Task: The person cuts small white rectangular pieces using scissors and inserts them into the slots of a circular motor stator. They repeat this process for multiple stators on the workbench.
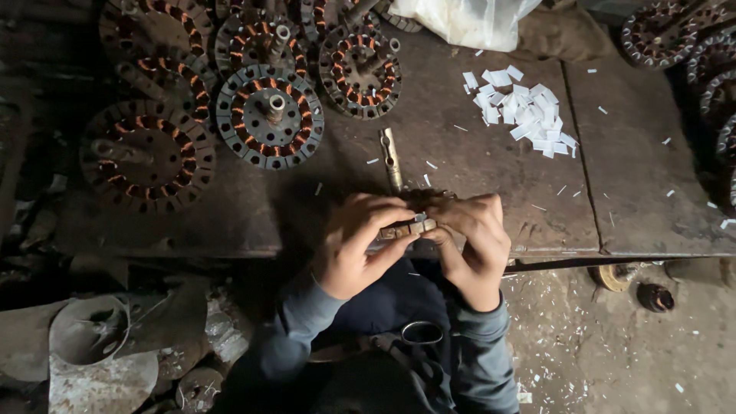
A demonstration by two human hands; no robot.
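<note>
1. Both arms come up from the bottom of the view in grey-blue sleeves, bent inward.
2. The left hand [354,245] is curled, fingers folded over, thumb pointing right.
3. The right hand [474,244] mirrors it, fingers bent, fingertips meeting the left's.

A dark, worn metal workbench [475,153] is covered with round copper-wound motor stators [270,116], small white paper strips [525,111] and a crumpled white plastic bag [468,21].

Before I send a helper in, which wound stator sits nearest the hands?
On the dark metal workbench, look to the cluster of round copper-wound stators at upper left. The one meant is the grey-rimmed stator with a pale centre shaft, lying lowest and closest to the brass-coloured tube; its neighbours are rustier.
</note>
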